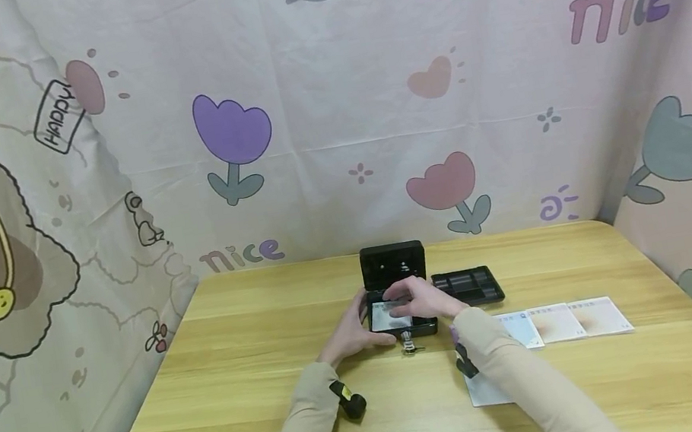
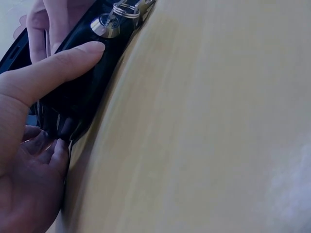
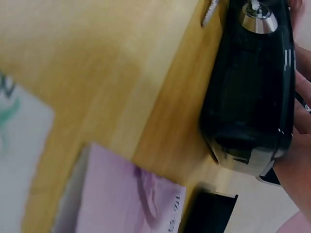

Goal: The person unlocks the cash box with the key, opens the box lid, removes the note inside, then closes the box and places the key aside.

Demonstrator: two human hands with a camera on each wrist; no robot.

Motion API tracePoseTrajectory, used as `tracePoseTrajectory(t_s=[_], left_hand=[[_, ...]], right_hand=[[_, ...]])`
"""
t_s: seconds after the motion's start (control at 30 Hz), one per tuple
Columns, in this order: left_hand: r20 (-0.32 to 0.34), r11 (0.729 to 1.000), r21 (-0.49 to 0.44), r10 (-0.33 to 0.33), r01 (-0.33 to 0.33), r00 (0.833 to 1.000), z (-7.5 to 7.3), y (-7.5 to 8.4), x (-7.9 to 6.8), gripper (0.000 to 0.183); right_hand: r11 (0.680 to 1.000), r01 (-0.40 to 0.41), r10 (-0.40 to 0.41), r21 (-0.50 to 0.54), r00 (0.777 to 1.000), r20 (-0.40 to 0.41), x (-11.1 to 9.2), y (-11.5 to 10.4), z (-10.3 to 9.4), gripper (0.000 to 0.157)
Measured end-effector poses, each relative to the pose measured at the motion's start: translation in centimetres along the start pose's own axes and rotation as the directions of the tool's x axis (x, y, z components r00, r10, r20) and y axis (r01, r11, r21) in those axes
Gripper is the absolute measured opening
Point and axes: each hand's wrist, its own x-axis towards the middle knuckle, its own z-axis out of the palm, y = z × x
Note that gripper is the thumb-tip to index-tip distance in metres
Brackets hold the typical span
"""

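A small black cash box (image 1: 392,263) stands on the table with its lid raised. My left hand (image 1: 349,334) grips its front left corner, thumb (image 2: 73,60) on the front face and fingers round the side. Over the open box is my right hand (image 1: 426,297), its fingers reaching inside above a pale sheet of paper (image 1: 382,317). Thumb and index finger look apart there; the fingertips are partly hidden by the box wall in the left wrist view. From the front lock (image 2: 105,26) hangs a ring of keys (image 1: 408,345).
A black compartment tray (image 1: 470,287) lies right of the box. Several printed paper pads, including a pinkish one (image 1: 601,316), form a row further right. A purple pad (image 3: 116,194) and a pale sheet (image 1: 488,390) lie partly under the right forearm. Patterned cloth hangs behind.
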Motion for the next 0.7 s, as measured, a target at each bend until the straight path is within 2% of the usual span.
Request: tracePoseTrajectory(t_s=[0.3,0.7], left_hand=[[0.006,1.0,0.002,0.009,-0.009,1.0,-0.04,0.06,-0.08,0.119],[0.006,1.0,0.012,0.005,-0.005,1.0,-0.04,0.12,-0.09,0.119]], right_hand=[[0.998,-0.003,0.003,-0.061,1.0,-0.012,0.43,0.17,0.65,0.034],[0.998,-0.015,0.015,-0.059,1.0,-0.001,0.5,0.15,0.79,0.035]])
